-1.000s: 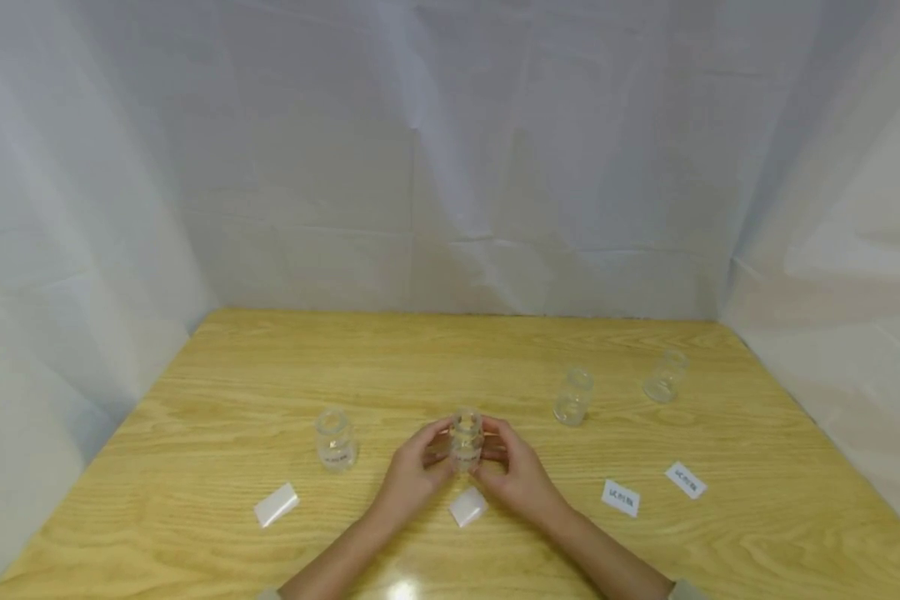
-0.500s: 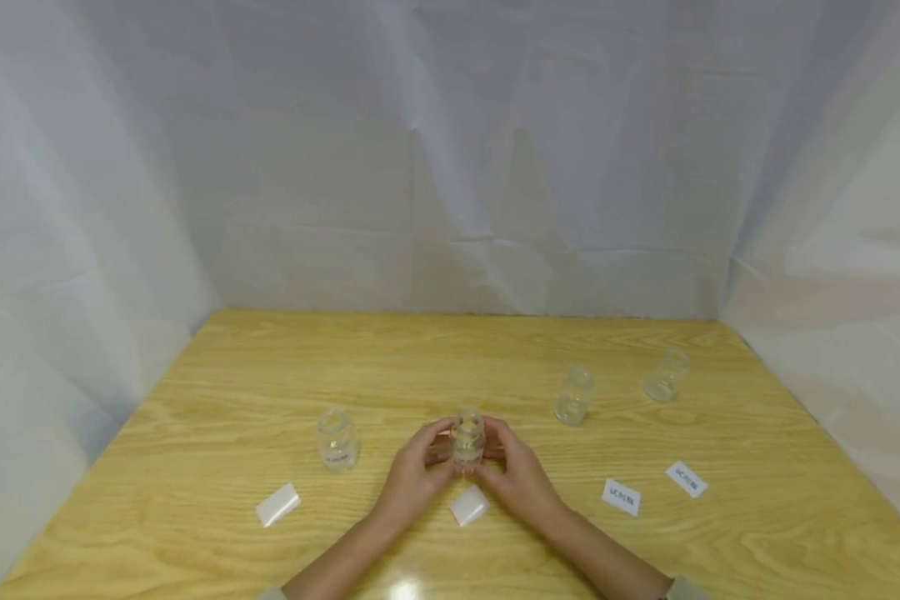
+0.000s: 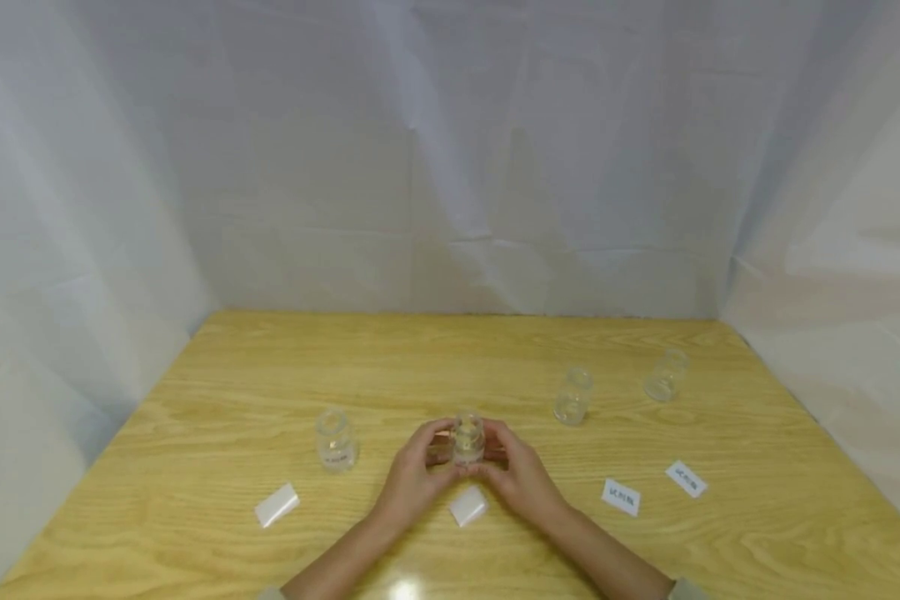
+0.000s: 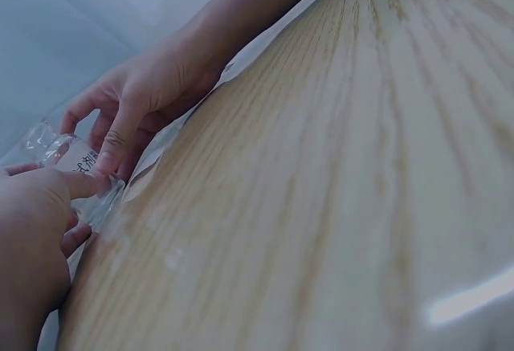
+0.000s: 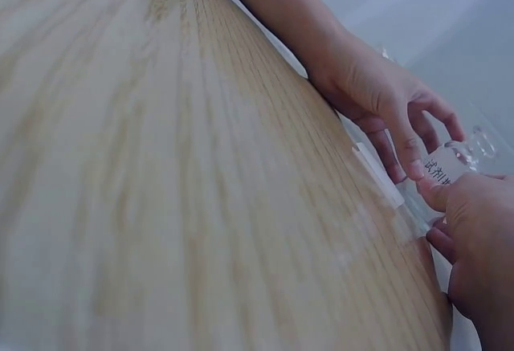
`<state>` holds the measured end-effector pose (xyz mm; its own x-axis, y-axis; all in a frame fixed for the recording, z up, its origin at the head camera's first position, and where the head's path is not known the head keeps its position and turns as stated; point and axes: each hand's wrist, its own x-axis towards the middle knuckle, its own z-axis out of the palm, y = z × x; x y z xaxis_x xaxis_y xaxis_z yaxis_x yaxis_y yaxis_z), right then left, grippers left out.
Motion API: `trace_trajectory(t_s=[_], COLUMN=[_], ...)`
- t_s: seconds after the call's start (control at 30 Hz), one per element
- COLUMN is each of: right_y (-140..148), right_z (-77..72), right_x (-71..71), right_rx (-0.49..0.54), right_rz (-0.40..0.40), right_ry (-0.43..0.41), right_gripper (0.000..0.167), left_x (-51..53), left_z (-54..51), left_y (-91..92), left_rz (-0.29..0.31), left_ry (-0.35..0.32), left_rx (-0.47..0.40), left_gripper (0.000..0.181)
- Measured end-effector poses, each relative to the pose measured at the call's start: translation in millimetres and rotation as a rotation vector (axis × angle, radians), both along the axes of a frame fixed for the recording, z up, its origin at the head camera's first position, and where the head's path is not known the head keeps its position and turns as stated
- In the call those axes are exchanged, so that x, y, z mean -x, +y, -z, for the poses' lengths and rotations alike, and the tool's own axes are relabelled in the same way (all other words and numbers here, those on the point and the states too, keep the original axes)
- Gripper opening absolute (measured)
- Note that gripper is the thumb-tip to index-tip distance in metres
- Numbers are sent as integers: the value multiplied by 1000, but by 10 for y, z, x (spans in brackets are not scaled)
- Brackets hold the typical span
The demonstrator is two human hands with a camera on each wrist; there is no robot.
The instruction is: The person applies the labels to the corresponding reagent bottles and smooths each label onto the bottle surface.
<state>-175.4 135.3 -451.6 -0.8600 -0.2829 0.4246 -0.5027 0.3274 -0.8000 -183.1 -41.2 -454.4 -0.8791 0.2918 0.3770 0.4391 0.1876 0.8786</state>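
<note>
A small clear glass bottle (image 3: pixel 467 435) stands upright between both hands at the middle of the table. A white label with dark characters (image 4: pixel 78 158) lies on its near side. My left hand (image 3: pixel 414 475) holds the bottle from the left, fingers curled about its side. From the right my right hand (image 3: pixel 521 477) grips it in the same way. Both thumbs meet at the lower front of the bottle, on the label's lower part. In the right wrist view part of the label (image 5: pixel 438 168) shows above the thumbs. The fingertips behind the glass are partly hidden.
Left stands another labelled glass bottle (image 3: pixel 336 442); farther right are two bottles, one nearer (image 3: pixel 573 397) and one farther (image 3: pixel 666 375). Blank white slips lie left (image 3: pixel 277 505) and in front of the hands (image 3: pixel 468 506). Two printed labels (image 3: pixel 621 497) (image 3: pixel 686 479) lie right.
The thumbs have drawn together across the lower front of the bottle, where a gap showed between them earlier. The bottle and the other things stay nearly in place.
</note>
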Motion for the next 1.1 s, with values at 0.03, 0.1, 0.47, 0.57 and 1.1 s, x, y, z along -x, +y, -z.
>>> trace_trajectory(t_s=[0.03, 0.1, 0.47, 0.57, 1.1], right_y=[13, 19, -3, 5, 111], right_z=[47, 56, -240, -270, 42], right_x=[25, 29, -108, -119, 39], right_rx=[2, 10, 67, 75, 111], right_rz=[-5, -19, -65, -57, -42], right_ry=[5, 11, -44, -80, -109], right_gripper=[53, 53, 45, 43, 38], left_x=[0, 2, 60, 79, 81], left_z=[-3, -7, -36, -43, -50], left_y=[-2, -6, -85, -112, -132], left_rz=[0, 2, 67, 89, 80], left_ry=[5, 15, -38, -40, -49], left_rx=[1, 3, -31, -30, -25], left_gripper=[58, 56, 46, 43, 38])
